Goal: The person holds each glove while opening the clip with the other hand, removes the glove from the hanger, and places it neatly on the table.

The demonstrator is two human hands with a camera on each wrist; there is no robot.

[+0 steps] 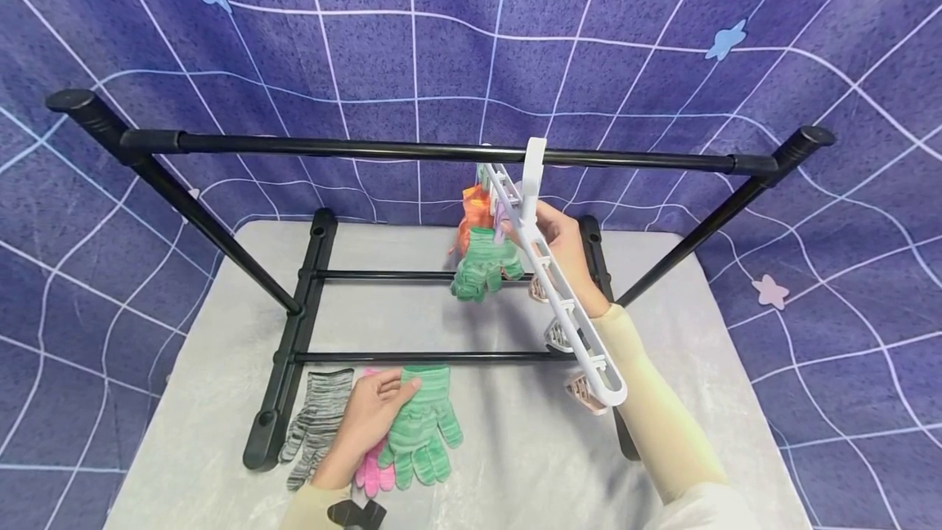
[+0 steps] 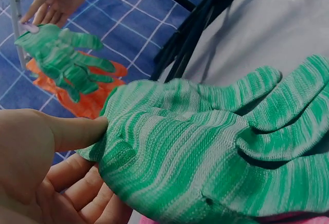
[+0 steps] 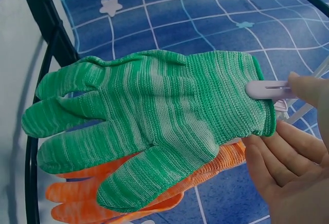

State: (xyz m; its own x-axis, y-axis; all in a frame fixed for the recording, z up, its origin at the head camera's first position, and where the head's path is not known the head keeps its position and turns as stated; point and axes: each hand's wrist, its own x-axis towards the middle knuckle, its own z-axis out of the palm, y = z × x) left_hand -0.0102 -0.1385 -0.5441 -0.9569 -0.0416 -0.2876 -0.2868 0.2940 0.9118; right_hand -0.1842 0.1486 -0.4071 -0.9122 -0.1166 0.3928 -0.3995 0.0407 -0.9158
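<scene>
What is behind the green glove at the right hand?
An orange glove: parts of its fingers and cuff show past the green glove in the right wrist view. Its middle is covered; anything else there is hidden.

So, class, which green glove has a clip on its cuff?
The farther green glove: a pale purple clip sits on its cuff by the right hand; the left hand pinches the nearer green glove.

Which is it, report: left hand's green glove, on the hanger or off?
Off. The left hand alone holds the green glove, clearly apart from the white hanger.
</scene>
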